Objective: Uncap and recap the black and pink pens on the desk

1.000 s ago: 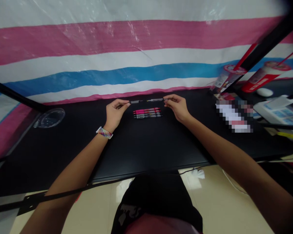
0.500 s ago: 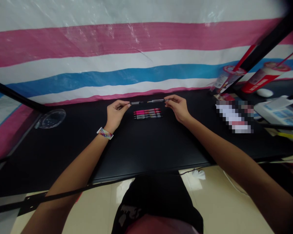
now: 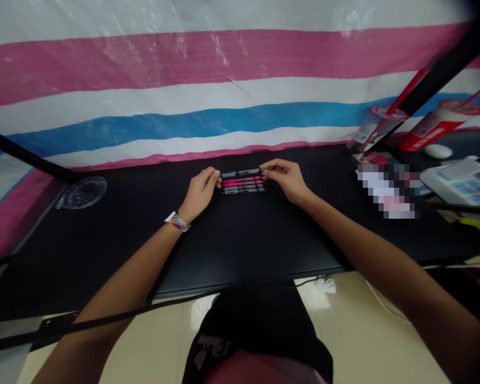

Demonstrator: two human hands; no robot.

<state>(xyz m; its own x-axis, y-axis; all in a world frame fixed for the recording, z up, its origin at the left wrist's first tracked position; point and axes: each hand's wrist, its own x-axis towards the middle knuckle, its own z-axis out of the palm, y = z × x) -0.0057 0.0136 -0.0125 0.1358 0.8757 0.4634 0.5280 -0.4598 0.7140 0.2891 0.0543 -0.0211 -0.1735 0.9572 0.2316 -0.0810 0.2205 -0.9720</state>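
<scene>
A dark and clear pen (image 3: 242, 173) lies level between my hands, at the far side of a row of pens. My left hand (image 3: 203, 191) is closed at its left end, the fingertips also beside the left ends of the row. My right hand (image 3: 287, 180) pinches the right end between thumb and fingers. Just nearer to me, pink pens (image 3: 243, 182) and grey, clear-bodied pens (image 3: 244, 190) lie parallel and close together on the black table (image 3: 244, 234). The fingertips hide both ends of the held pen.
A clear round lid (image 3: 84, 192) lies at the left. Toward the right stand two drink cups (image 3: 378, 125) with red straws, near a white rounded object (image 3: 438, 151), a blurred-out packet and a white-and-blue box (image 3: 464, 184). Black frame bars cross both sides; a striped sheet hangs behind.
My hands have come closer together, the left one moving right. What they hold spanned a longer stretch before; now it is about as long as the pens in the row and nearer to them.
</scene>
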